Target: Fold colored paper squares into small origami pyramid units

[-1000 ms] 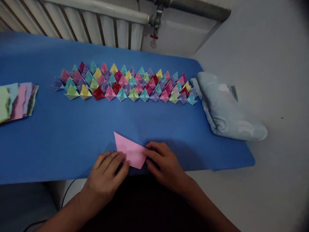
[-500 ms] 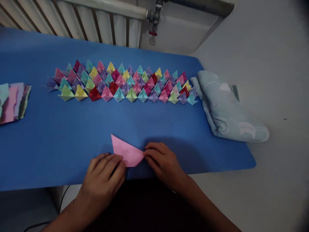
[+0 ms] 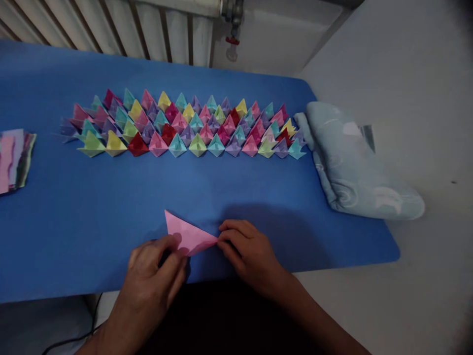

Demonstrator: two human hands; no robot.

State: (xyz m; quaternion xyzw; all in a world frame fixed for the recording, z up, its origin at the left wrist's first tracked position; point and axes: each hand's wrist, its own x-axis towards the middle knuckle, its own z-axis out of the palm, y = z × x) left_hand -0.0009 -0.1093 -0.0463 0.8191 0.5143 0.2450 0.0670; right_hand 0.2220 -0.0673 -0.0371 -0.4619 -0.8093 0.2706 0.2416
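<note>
A folded pink sheet of paper (image 3: 190, 235) is held just above the near edge of the blue table (image 3: 111, 197). My left hand (image 3: 155, 271) pinches its lower left part between thumb and fingers. At the sheet's right-hand tip, my right hand (image 3: 247, 254) has thumb and fingertips closed on the corner. The paper now looks like a triangle, with a creased, darker fold along its lower right side. Beyond the hands stand rows of small folded paper boats (image 3: 197, 145) in many colours.
A stack of coloured paper sheets (image 3: 16, 158) lies at the table's left. At the right end rests a folded grey-blue cloth (image 3: 362, 167), close to the white wall (image 3: 424, 98). A radiator (image 3: 158, 34) with a red-handled valve (image 3: 232, 40) runs behind the table.
The pink paper's lower edge has been folded up at the right, narrowing its outline to a triangle. My left thumb and fingers now pinch it instead of lying over it. The view has shifted slightly.
</note>
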